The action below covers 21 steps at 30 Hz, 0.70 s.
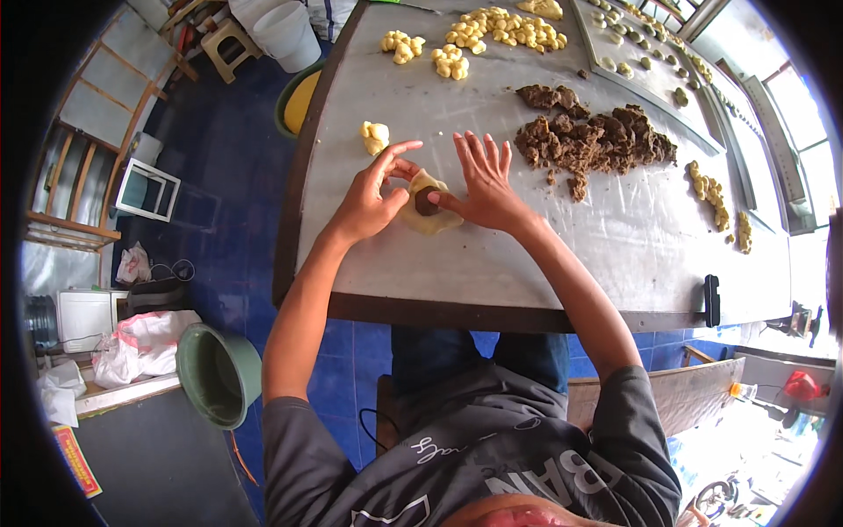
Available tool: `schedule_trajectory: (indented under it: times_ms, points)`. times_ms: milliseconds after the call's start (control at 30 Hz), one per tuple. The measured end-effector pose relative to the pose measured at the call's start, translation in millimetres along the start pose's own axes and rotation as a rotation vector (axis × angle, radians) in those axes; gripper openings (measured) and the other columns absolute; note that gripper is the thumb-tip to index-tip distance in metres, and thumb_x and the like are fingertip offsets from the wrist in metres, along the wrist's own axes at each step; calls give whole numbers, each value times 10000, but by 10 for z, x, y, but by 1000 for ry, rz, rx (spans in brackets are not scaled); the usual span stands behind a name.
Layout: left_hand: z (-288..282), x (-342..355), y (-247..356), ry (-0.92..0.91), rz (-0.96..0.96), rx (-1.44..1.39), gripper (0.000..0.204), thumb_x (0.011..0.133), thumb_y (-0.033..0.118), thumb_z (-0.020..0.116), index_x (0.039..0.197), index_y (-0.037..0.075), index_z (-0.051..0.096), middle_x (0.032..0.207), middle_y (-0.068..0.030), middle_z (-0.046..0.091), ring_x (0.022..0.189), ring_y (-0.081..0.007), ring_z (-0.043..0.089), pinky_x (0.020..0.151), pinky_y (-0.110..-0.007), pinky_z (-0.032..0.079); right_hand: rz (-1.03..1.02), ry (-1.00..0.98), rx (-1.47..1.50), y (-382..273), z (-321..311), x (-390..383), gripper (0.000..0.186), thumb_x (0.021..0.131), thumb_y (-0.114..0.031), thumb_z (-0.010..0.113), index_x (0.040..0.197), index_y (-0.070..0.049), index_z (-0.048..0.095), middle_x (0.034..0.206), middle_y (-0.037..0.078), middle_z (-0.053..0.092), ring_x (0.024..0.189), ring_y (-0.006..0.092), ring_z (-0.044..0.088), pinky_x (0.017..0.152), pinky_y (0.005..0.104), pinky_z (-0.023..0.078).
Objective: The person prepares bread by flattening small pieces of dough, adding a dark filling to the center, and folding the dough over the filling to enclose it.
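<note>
The person's left hand (pixel 364 204) and right hand (pixel 483 189) meet over a flattened piece of pale dough (pixel 430 211) lying on the grey bench (pixel 527 263), a dark lump of filling (pixel 427 202) at its middle. Left fingers pinch the dough's edge; right fingers are spread open, thumb touching the dough. A brown filling heap (pixel 597 140) lies near the right hand.

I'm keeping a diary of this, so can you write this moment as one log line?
left hand: pinching flat pale dough disc | right hand: folding its edge | inside: dark brown filling ball | surface: grey metal table
</note>
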<state>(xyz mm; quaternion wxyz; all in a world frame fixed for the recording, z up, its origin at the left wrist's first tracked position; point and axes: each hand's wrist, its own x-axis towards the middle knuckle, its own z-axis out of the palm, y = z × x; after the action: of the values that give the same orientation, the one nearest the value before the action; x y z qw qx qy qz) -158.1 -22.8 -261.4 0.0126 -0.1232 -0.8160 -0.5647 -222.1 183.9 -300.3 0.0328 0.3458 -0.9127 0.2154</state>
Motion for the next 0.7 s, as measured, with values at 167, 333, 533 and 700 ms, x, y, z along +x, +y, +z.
schedule_trajectory:
  times_ms: [167,333,533,700]
  points:
    - [11,-3,-41,23,26,30,598,763,-30,494,1341,120,452,1002,-38,639,963,-131,610,749,-287,396,31,-93,111,-21,-13,40,1093,764,-704,585,1489,-14,147,1518,264,169,1409,489,57,1108,618,-21]
    - [14,10,-35,22,26,33,598,764,-26,498,1341,126,455,1007,-37,641,970,-130,609,756,-286,392,24,-120,76,-96,4,56,1064,770,-650,620,1483,-11,155,1516,268,161,1407,491,58,1110,614,-19]
    - [24,11,-19,30,18,38,605,758,-24,506,1340,133,458,1007,-36,641,969,-132,609,763,-290,390,-101,-100,91,-118,0,54,1003,780,-583,644,1470,-14,190,1500,270,196,1397,484,98,1110,621,9]
    - [17,33,-7,20,30,48,604,756,-25,507,1338,133,463,1003,-35,640,968,-134,609,763,-289,390,-141,-42,75,-135,90,30,891,805,-487,647,1449,-13,252,1477,250,261,1383,470,166,1109,629,49]
